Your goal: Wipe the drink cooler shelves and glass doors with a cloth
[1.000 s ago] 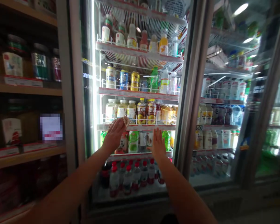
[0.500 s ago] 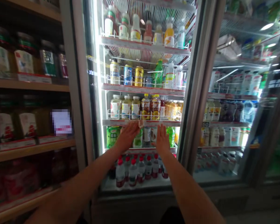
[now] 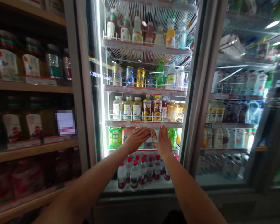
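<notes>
Both my arms reach forward to the lit drinks cooler. My left hand [image 3: 138,137] is open, its fingers stretched out toward the right, in front of the lower bottle row. It covers part of that row, near a green drink bottle [image 3: 115,138]. My right hand [image 3: 163,140] is open too, its flat fingers pointing up, just left of another green bottle [image 3: 173,137]. Between the fingertips shows a pale bottle with a brown picture [image 3: 154,136]. Neither hand holds anything that I can see. Whether they touch the bottles or glass cannot be told.
Red-capped bottles [image 3: 134,174] stand on the cooler floor below my hands. Iced tea bottles [image 3: 156,108] and cans [image 3: 140,77] fill shelves above. A wooden shelf [image 3: 35,147] with dark bottles stands left; a metal door frame [image 3: 202,93] and another cooler section are on the right.
My left hand has moved to the right, closer to my right hand, uncovering more bottles at the left of the row. My right hand stays nearly in place. The view has shifted slightly.
</notes>
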`<act>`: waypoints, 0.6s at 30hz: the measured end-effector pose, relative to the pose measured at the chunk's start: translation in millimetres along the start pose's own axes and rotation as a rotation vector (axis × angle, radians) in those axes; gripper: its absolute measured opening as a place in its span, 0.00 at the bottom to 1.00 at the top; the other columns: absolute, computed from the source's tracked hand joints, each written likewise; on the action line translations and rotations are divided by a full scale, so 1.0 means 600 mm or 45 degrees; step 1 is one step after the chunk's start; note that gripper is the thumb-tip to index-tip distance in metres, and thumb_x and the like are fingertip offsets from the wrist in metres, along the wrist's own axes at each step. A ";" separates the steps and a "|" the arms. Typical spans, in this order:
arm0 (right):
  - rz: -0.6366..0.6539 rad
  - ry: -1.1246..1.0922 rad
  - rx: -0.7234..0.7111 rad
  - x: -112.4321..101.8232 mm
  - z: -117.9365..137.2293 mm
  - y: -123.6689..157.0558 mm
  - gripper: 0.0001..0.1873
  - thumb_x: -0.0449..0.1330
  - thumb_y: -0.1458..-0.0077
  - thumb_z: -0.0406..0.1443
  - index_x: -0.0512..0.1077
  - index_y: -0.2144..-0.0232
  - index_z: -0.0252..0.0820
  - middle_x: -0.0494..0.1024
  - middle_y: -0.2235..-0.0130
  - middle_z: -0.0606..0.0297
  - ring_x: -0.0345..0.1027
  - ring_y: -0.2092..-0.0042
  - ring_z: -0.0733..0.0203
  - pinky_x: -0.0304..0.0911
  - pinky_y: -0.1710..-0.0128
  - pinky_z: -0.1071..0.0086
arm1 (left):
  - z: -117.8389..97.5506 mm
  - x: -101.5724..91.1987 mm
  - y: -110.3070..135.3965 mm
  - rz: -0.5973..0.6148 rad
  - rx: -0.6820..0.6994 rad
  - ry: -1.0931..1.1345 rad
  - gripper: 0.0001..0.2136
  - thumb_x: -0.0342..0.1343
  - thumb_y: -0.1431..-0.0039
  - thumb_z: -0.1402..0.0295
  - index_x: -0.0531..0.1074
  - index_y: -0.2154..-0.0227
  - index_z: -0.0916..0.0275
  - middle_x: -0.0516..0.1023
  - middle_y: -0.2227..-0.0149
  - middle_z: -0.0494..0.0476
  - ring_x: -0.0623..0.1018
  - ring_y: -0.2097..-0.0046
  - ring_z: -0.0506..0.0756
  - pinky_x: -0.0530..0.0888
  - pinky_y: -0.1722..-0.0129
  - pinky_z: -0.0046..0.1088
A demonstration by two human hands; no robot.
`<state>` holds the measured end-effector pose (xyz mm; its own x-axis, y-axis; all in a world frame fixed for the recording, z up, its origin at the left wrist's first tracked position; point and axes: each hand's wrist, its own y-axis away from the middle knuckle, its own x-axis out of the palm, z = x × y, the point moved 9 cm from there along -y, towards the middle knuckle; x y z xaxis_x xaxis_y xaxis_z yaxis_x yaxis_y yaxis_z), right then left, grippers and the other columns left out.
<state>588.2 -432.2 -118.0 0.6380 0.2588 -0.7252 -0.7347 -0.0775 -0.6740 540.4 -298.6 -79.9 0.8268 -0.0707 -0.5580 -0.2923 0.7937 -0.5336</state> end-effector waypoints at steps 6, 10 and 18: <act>-0.063 -0.042 -0.045 0.004 -0.002 0.003 0.53 0.67 0.45 0.39 0.41 0.28 0.39 0.35 0.26 0.56 0.27 0.25 0.45 0.48 0.31 0.43 | 0.091 -0.051 -0.024 -0.188 -0.461 -0.098 0.32 0.49 0.39 0.81 0.58 0.32 0.61 0.55 0.29 0.60 0.48 0.27 0.62 0.55 0.29 0.49; -0.121 -0.067 -0.087 0.010 -0.006 0.004 0.55 0.68 0.45 0.40 0.39 0.27 0.40 0.35 0.26 0.53 0.28 0.25 0.44 0.51 0.32 0.42 | 0.046 -0.027 -0.029 -0.126 -0.204 -0.060 0.30 0.50 0.39 0.82 0.61 0.34 0.58 0.59 0.30 0.58 0.52 0.28 0.59 0.56 0.29 0.46; -0.199 -0.069 -0.125 0.013 -0.009 0.010 0.57 0.67 0.44 0.40 0.34 0.27 0.41 0.37 0.26 0.53 0.31 0.26 0.43 0.51 0.32 0.41 | 0.072 -0.059 -0.088 -0.272 -0.415 -0.063 0.29 0.49 0.38 0.81 0.60 0.33 0.62 0.57 0.30 0.60 0.48 0.27 0.61 0.54 0.29 0.47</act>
<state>590.0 -435.7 -128.2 0.7275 0.3265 -0.6035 -0.5997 -0.1247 -0.7904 547.5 -311.7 -4.6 0.9053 -0.1784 -0.3855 -0.2417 0.5299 -0.8129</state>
